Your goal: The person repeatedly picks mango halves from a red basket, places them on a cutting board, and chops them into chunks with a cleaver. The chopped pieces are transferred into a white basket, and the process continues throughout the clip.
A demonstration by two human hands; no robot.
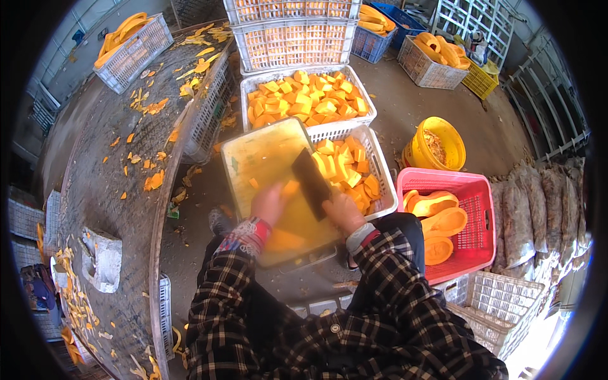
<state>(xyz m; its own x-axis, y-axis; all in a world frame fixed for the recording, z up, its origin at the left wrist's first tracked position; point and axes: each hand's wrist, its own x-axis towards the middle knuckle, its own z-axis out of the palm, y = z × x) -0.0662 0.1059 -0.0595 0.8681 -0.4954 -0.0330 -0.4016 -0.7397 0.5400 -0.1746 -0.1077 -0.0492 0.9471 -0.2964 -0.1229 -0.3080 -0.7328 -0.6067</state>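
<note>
My right hand grips a broad cleaver, its dark blade slanting over the right side of a yellow-stained cutting board. Beside the blade is my left hand, blurred. A small orange pumpkin chunk lies at its fingertips; whether the fingers hold it is unclear. Another flat pumpkin piece rests on the board nearer to me, and a small bit lies further left. At the board's right edge, a white crate contains cut pumpkin chunks.
Beyond the board stands another white crate of chunks, with stacked crates behind. To the right are a red crate with peeled pumpkin halves and a yellow bucket. Peel scraps litter the long table at left.
</note>
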